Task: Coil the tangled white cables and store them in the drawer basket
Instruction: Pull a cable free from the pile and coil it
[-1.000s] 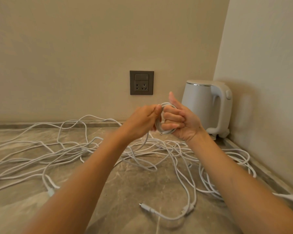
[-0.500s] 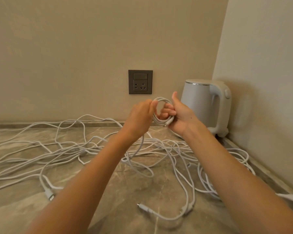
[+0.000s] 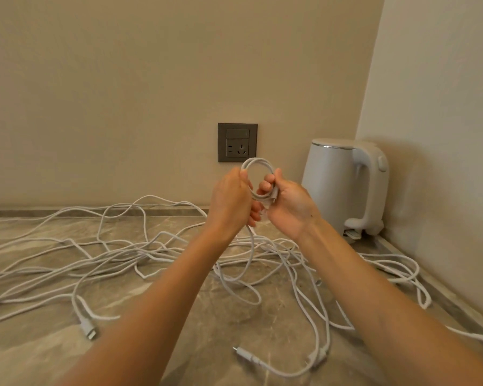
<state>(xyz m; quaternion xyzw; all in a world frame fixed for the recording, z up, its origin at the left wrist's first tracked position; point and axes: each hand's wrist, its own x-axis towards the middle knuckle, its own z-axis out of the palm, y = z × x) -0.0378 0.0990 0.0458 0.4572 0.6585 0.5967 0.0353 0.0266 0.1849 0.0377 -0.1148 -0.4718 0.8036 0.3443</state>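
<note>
Raised: small white cable coil (image 3: 258,159), its loop wider. Left hand (image 3: 229,201) fingers pinch one side, right hand (image 3: 290,208) fingers clamp the other; much long white cable tangle (image 3: 151,250) remains.

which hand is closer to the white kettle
Right. The right hand sits just left of the kettle, apart from it; the left hand is further left, across the coil both hold.

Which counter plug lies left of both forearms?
The leftmost plug, outside the left forearm; the centre plug and the joined connector lie between it and the right forearm.
</note>
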